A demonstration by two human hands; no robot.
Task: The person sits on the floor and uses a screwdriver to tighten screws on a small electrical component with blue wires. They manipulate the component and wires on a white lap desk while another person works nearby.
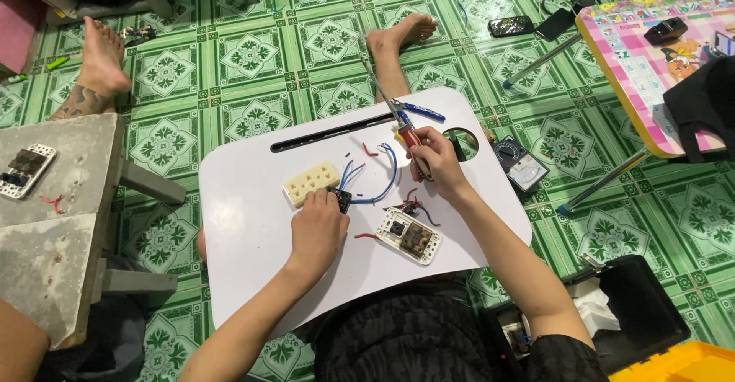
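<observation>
Green patterned floor tiles, white lap table (253, 252) across legs. Grey bench (53, 221) far left with spare switch plate (27, 170). Cream socket block (311, 183), then left hand (316, 229) pinching small dark module (341, 198), probably light, fiddly; best gripped by body, not soft blue wires (383, 175). Right hand (436, 160) closed round red-handled screwdriver (409, 138). White switch plate (409, 235) below. Meter (521, 164) rightward
</observation>
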